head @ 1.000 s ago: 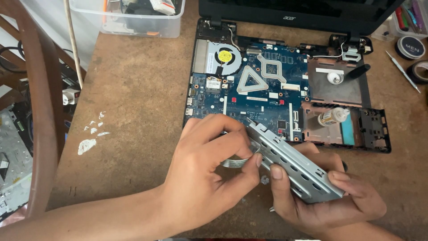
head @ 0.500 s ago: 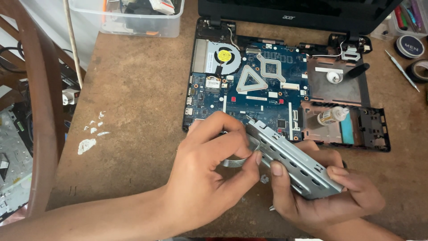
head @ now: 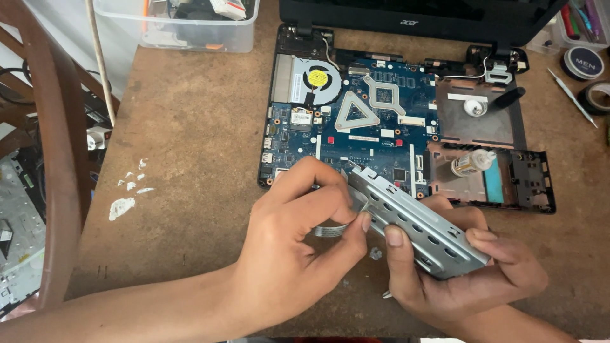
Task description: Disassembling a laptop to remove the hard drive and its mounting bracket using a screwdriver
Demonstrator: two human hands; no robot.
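Note:
My right hand [head: 464, 279] grips a flat silver metal drive bracket [head: 416, 222] with a row of oval holes, held tilted above the table's near edge. My left hand [head: 298, 248] pinches a thin grey ribbon cable [head: 330, 230] that hangs at the bracket's left end, thumb and forefinger closed on it. Just behind both hands lies an opened laptop base with its blue circuit board [head: 356, 136], a cooling fan [head: 316, 79] and a triangular silver heat-sink bracket [head: 356, 113] exposed.
A small white glue bottle [head: 471, 163] lies in the laptop's right bay. The black screen lid [head: 413, 19] stands at the back. A clear plastic box [head: 175, 28] sits back left, a round tin [head: 582, 62] and a thin metal tool [head: 572, 95] at right. White paint flecks [head: 124, 204] mark the brown table.
Both hands and the bracket stay almost in place; the bracket has tipped very slightly and my left fingers have shifted a little on the ribbon cable.

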